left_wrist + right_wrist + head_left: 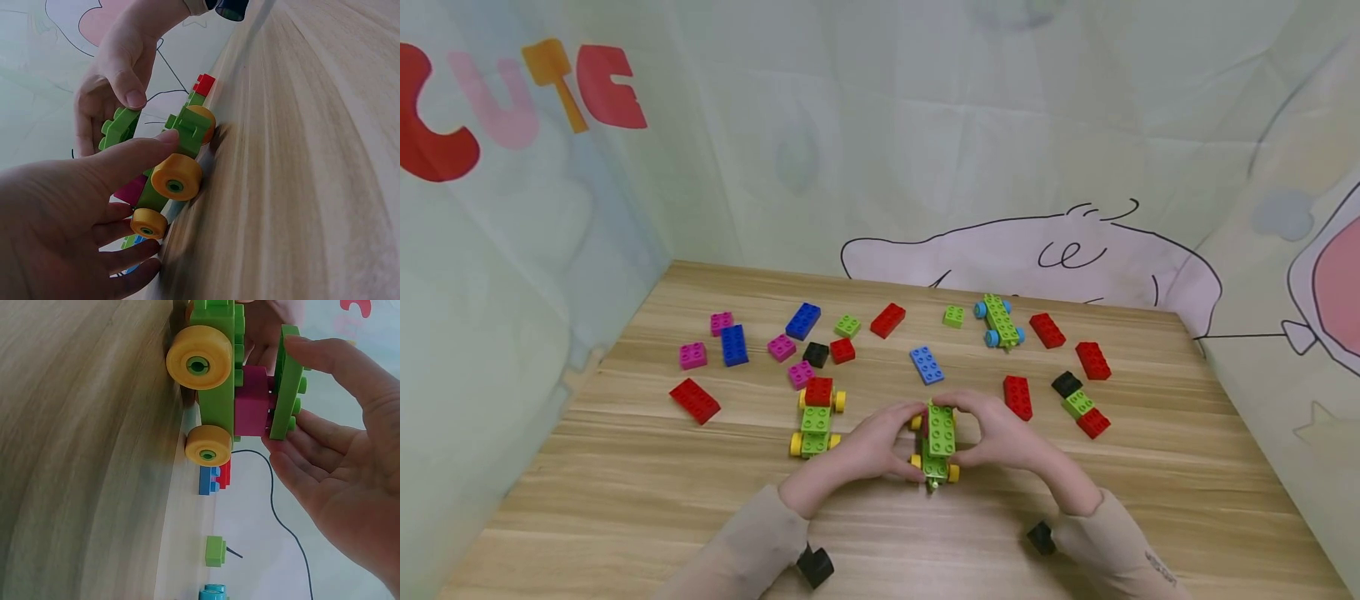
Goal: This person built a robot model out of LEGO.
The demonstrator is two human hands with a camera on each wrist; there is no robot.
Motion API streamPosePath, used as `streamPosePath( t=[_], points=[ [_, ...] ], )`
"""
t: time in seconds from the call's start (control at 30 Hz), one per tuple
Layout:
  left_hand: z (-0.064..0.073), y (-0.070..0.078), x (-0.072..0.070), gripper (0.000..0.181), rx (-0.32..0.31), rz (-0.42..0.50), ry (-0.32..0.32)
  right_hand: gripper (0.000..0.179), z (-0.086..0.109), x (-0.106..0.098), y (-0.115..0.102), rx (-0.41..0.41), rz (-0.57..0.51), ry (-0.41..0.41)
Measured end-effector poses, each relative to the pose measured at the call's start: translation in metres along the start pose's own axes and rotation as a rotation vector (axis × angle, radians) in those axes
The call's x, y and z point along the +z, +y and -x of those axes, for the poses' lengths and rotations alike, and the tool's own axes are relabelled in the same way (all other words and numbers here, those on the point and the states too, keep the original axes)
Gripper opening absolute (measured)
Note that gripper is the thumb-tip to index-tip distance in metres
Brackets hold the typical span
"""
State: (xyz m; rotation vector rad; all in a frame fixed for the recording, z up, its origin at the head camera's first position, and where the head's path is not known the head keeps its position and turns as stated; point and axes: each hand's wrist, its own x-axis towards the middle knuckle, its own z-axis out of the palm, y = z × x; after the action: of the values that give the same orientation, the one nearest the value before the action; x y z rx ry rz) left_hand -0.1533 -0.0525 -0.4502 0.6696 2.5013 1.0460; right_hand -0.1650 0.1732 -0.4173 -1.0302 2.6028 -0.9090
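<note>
Toy car (935, 471) with yellow wheels (199, 357) stands on the wooden table (625, 492) between both hands. The left hand (874, 442) grips its side; the right hand (1000, 431) pinches a green brick (285, 394) over its magenta block (251, 403).

In the head view, the upper green piece (942, 429) hides most of the magenta brick (252, 403) beneath it, and the right sleeve (1101, 533) carries a print (1161, 568) too small to read. The right wrist view cuts off the yellow-wheeled car (217, 406) at its top edge and the blue-wheeled car (1000, 321) at its bottom; the left wrist view crops the left hand (75, 206).
</note>
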Motion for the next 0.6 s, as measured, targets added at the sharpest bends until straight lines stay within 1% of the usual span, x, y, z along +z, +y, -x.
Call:
streamPosePath(
  t=[0.6],
  points=[
    [-0.0003, 0.0012, -0.0004, 0.098, -0.012, 0.005, -0.007, 0.069, -0.0025, 0.0006, -0.0012, 0.027, 0.016, -0.014]
  ],
)
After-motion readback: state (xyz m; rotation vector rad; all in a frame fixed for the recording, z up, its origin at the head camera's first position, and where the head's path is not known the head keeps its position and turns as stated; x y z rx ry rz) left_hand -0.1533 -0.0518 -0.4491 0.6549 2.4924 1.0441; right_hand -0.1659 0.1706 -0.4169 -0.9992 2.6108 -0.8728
